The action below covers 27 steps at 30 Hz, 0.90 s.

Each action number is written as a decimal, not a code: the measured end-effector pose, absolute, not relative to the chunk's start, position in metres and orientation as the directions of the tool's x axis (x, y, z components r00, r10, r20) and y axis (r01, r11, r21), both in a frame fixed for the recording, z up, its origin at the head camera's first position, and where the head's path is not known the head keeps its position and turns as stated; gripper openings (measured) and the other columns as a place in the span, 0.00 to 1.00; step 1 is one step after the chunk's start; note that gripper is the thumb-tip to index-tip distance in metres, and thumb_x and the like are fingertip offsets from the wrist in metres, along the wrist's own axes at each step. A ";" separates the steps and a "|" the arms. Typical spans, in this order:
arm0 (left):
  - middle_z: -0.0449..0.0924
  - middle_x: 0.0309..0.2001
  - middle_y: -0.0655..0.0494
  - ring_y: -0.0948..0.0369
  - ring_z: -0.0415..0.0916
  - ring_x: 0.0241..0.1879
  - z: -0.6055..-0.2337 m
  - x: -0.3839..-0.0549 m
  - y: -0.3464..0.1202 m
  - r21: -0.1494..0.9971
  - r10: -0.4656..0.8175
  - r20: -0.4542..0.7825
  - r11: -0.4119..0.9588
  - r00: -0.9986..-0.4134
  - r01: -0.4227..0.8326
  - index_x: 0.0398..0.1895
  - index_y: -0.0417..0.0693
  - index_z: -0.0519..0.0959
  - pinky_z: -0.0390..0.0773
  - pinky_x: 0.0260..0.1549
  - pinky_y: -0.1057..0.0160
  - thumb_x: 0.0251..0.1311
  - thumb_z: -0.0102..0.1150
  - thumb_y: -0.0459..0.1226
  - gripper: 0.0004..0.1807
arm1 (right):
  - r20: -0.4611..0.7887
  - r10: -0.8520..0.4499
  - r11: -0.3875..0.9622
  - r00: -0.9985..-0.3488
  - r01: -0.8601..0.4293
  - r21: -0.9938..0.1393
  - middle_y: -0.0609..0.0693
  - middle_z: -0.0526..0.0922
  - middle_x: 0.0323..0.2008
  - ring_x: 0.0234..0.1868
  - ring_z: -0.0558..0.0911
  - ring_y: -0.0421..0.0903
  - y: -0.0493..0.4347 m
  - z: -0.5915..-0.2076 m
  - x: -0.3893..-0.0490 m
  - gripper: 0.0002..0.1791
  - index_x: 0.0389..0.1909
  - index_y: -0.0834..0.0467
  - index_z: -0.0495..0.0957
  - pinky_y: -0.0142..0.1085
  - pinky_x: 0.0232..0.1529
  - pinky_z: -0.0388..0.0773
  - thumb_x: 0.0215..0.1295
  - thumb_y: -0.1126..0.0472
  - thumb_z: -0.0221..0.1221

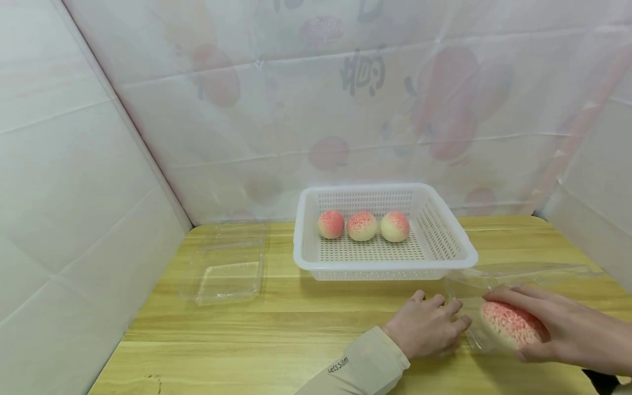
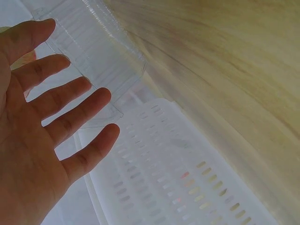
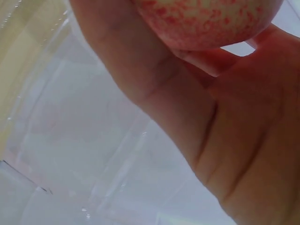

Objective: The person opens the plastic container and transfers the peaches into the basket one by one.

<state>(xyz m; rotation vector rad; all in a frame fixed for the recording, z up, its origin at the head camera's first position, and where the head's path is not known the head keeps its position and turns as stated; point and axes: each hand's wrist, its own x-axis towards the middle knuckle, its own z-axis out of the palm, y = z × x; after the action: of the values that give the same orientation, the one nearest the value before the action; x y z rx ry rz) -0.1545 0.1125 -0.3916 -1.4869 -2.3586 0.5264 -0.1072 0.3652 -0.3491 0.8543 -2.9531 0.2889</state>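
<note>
My right hand (image 1: 568, 323) grips a pink-and-cream peach (image 1: 513, 323) at the lower right, its fingers and thumb around the fruit. In the right wrist view the peach (image 3: 211, 23) lies against the fingers. Around and below it is a clear plastic clamshell box (image 1: 464, 288), its lid folded back toward the right; whether the peach touches its bottom I cannot tell. At the box's left side is my left hand (image 1: 427, 326). The left wrist view shows that hand (image 2: 42, 117) with fingers spread, tips beside the box's edge (image 2: 98, 51).
Behind the hands stands a white perforated basket (image 1: 385, 266) holding three peaches (image 1: 362, 226) in a row. Another clear clamshell box (image 1: 229, 280) sits at the left of the wooden table (image 1: 207, 340). Pale sheets (image 1: 296, 109) hang along the back and sides.
</note>
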 end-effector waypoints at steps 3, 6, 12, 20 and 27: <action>0.65 0.72 0.68 0.70 0.71 0.59 -0.392 -0.155 0.113 -0.453 0.904 0.037 0.394 -0.425 0.800 0.75 0.73 0.66 0.72 0.50 0.69 0.74 0.44 0.62 0.29 | 0.091 -0.531 0.822 -0.843 -0.538 -0.189 0.72 0.74 0.57 0.47 0.79 0.73 0.363 -0.346 -0.105 0.49 0.72 0.40 0.66 0.51 0.29 0.79 0.47 0.51 0.78; 0.64 0.72 0.68 0.70 0.71 0.59 -0.392 -0.155 0.114 -0.451 0.903 0.031 0.394 -0.428 0.800 0.75 0.73 0.65 0.72 0.50 0.69 0.72 0.45 0.63 0.30 | 0.093 -0.546 0.813 -0.833 -0.553 -0.184 0.73 0.74 0.58 0.48 0.78 0.75 0.361 -0.345 -0.103 0.51 0.73 0.41 0.65 0.56 0.30 0.79 0.47 0.50 0.78; 0.64 0.73 0.68 0.71 0.71 0.58 -0.394 -0.154 0.114 -0.447 0.901 0.047 0.404 -0.431 0.798 0.74 0.73 0.65 0.71 0.48 0.69 0.72 0.46 0.62 0.29 | 0.134 -0.567 0.804 -0.813 -0.582 -0.124 0.61 0.75 0.60 0.48 0.80 0.64 0.361 -0.345 -0.100 0.52 0.74 0.40 0.65 0.30 0.30 0.72 0.46 0.48 0.79; 0.66 0.70 0.69 0.72 0.72 0.55 -0.394 -0.153 0.111 -0.483 0.908 0.087 0.398 -0.409 0.780 0.69 0.74 0.70 0.72 0.44 0.71 0.72 0.46 0.63 0.26 | 0.254 -0.643 0.729 -0.723 -0.679 -0.088 0.39 0.72 0.61 0.48 0.77 0.36 0.357 -0.336 -0.101 0.55 0.72 0.44 0.69 0.29 0.29 0.72 0.37 0.45 0.81; 0.69 0.65 0.71 0.73 0.72 0.51 -0.393 -0.153 0.111 -0.487 0.910 0.094 0.396 -0.404 0.778 0.66 0.75 0.73 0.72 0.42 0.72 0.70 0.47 0.65 0.25 | 0.200 -0.687 0.686 -0.699 -0.714 -0.137 0.47 0.75 0.61 0.48 0.79 0.39 0.347 -0.311 -0.115 0.55 0.74 0.44 0.65 0.29 0.30 0.74 0.42 0.47 0.80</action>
<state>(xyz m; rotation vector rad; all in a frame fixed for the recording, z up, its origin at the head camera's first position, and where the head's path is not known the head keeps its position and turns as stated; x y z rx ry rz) -0.1530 0.1111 -0.3935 -1.4636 -2.3137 0.5296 -0.1154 0.3467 -0.3114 1.1534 -2.7616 0.3087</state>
